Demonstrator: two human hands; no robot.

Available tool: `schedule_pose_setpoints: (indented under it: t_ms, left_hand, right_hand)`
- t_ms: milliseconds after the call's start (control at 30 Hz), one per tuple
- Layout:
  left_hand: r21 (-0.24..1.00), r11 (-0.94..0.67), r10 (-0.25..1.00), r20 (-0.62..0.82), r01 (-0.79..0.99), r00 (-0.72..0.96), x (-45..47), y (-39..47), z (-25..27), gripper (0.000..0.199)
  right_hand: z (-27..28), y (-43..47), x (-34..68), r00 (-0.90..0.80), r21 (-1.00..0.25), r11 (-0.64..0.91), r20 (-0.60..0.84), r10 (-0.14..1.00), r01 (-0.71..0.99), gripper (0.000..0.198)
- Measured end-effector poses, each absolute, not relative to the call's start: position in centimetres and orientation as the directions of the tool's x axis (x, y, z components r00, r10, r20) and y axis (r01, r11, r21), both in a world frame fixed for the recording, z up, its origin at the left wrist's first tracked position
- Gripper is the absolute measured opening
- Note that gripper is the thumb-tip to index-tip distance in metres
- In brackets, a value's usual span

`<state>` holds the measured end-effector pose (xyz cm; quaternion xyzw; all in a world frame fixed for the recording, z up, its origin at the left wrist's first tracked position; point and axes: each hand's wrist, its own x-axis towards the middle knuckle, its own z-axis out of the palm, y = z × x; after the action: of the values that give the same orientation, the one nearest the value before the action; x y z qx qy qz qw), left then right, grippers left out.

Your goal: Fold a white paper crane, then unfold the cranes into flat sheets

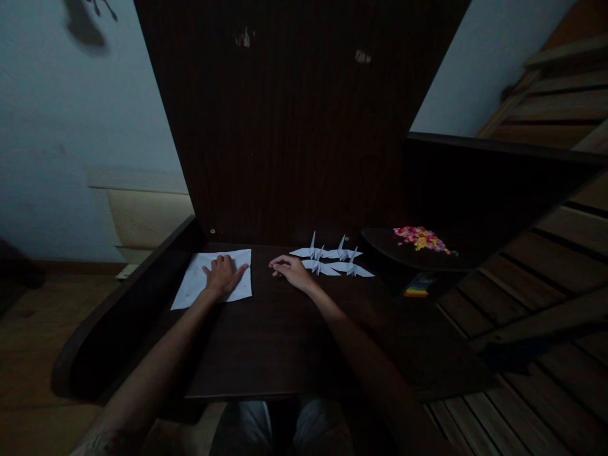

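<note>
A white square sheet of paper (192, 277) lies on the dark wooden desk at the left, slightly wrinkled. My left hand (222, 276) rests flat on this sheet with its fingers and thumb apart. Further right, my right hand (291, 271) hovers over or rests on the bare wood, its fingers curled together and nothing visible in them. Just beyond its wrist stand several folded white paper cranes (352, 267), grouped close together with wings spread. The wrist partly covers the nearest crane on the left.
A raised dark shelf (380, 244) at the right bears a heap of small pink, red and yellow pieces (421, 239). Below it is a small card with a rainbow-coloured edge (416, 292). Dark boards rise behind and at the left (118, 323). Wooden slats (536, 297) lie beyond, right.
</note>
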<state>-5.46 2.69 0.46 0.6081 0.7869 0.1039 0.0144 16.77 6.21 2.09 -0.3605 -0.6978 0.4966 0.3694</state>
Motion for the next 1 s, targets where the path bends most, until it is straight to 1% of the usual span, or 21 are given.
schedule_pose_setpoints:
  t_ms: [67, 167, 267, 367, 467, 533, 600, 700, 800, 900, 1000]
  left_hand:
    - [0.139, 0.203, 0.970, 0.103, 0.969, -0.218, -5.5, 3.6, -0.3, 0.074]
    - [0.127, 0.177, 0.983, 0.035, 0.976, -0.183, -6.1, 4.9, -1.1, 0.082]
    - [0.129, 0.179, 0.984, -0.030, 0.975, -0.176, -7.1, 5.8, -1.4, 0.090]
    - [0.119, 0.192, 0.981, -0.057, 0.974, -0.187, -7.8, 6.3, -1.4, 0.092]
    - [0.118, 0.210, 0.976, -0.076, 0.971, -0.202, -8.2, 6.7, -1.1, 0.095]
    - [0.131, 0.222, 0.974, -0.085, 0.966, -0.212, -8.3, 6.8, -0.9, 0.098]
    - [0.152, 0.228, 0.972, -0.087, 0.962, -0.217, -8.2, 6.8, -0.5, 0.098]
    - [0.162, 0.232, 0.972, -0.068, 0.959, -0.223, -8.0, 6.7, -0.3, 0.094]
    - [0.138, 0.253, 0.967, -0.071, 0.958, -0.245, -7.9, 6.7, -0.3, 0.098]
    - [0.134, 0.249, 0.968, -0.070, 0.959, -0.241, -8.0, 7.0, -0.4, 0.101]
    - [0.141, 0.238, 0.971, -0.060, 0.961, -0.232, -8.2, 7.3, -0.5, 0.103]
  right_hand:
    - [2.8, 5.7, 17.8, -0.449, -0.958, 0.268, 0.197, 0.871, 0.100, 0.013]
    - [4.2, 5.3, 19.5, -0.402, -0.947, 0.316, 0.267, 0.876, 0.061, 0.016]
    - [5.7, 5.5, 21.4, -0.291, -0.939, 0.338, 0.305, 0.907, 0.067, 0.021]
    - [6.9, 6.2, 23.2, -0.127, -0.908, 0.386, 0.368, 0.921, 0.162, 0.026]
    - [7.5, 7.1, 24.8, 0.044, -0.836, 0.441, 0.479, 0.876, 0.327, 0.024]
    - [7.5, 7.7, 25.7, 0.116, -0.799, 0.435, 0.521, 0.846, 0.415, 0.023]
    - [7.3, 8.3, 26.5, 0.158, -0.785, 0.433, 0.544, 0.824, 0.443, 0.024]
    - [6.7, 9.0, 27.3, 0.180, -0.747, 0.431, 0.581, 0.794, 0.507, 0.024]
    - [6.3, 9.6, 27.7, 0.131, -0.710, 0.426, 0.585, 0.801, 0.561, 0.023]
    - [6.2, 10.0, 27.5, 0.062, -0.693, 0.383, 0.524, 0.849, 0.611, 0.028]
    - [6.0, 10.1, 26.9, -0.026, -0.616, 0.331, 0.449, 0.893, 0.714, 0.033]
